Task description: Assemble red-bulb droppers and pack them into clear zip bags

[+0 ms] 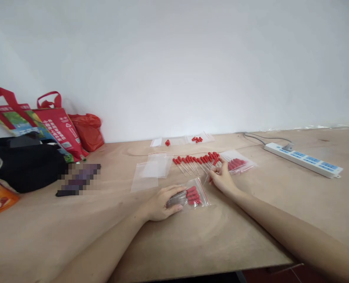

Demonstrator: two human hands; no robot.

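My left hand [159, 204] rests on the table with thumb and fingers around the lower end of a clear zip bag [204, 192]. Inside that bag lie several droppers with red rubber bulbs [193, 195], their clear tubes partly under my fingers. My right hand [221, 177] pinches a single dropper [215, 161] by its tube, red bulb upward, just right of the bag. Behind it, a row of loose droppers [189, 159] lies slanted on the table. Beyond my right fingers is another zip bag [248, 164], with droppers in it.
Flat clear bags [145, 177] lie left of the row. Small red pieces [197, 139] sit on bags near the wall. A power strip [304, 160] is at the right. Shopping bags [59, 129], a black bag [30, 165] and a blurred dark object [80, 181] stand left.
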